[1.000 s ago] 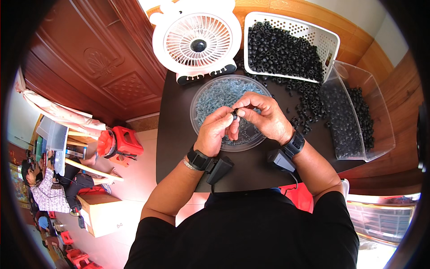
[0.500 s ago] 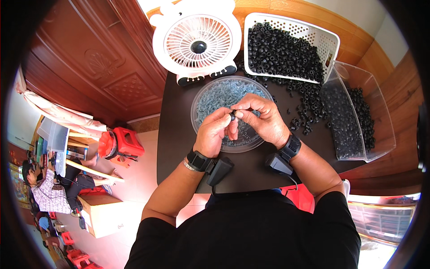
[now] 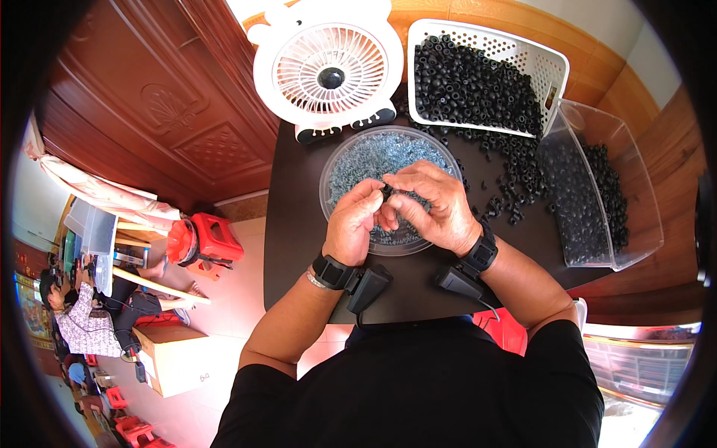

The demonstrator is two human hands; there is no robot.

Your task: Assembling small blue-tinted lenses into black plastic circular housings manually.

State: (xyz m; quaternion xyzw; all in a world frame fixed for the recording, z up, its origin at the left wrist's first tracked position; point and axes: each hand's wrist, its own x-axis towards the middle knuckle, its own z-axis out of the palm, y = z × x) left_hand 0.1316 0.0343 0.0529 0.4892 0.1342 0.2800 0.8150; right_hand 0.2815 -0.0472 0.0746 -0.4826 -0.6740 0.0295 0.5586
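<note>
Above a round clear tub (image 3: 326, 211), my left hand (image 3: 351, 228) pinches a small black plastic part (image 3: 387, 192) between thumb and fingers. My right hand (image 3: 437, 205) meets it from the other side, its index fingertip above the part and its thumb below. Fingers partly hide the part, and any smaller piece at the fingertips cannot be made out. Many tiny translucent bluish pieces (image 3: 366, 153) fill the tub under my hands.
A white perforated basket (image 3: 553, 71) of black parts lies tipped at the back, parts spilling onto the dark table (image 3: 299, 261). Right of it is a clear bin (image 3: 635, 201) with more. A white fan (image 3: 331, 78) stands back left. A person (image 3: 82, 321) sits far left.
My right thumb has dropped lower, leaving a wider gap to its index finger. The black part stays at my left fingertips. The whole view has shifted slightly.
</note>
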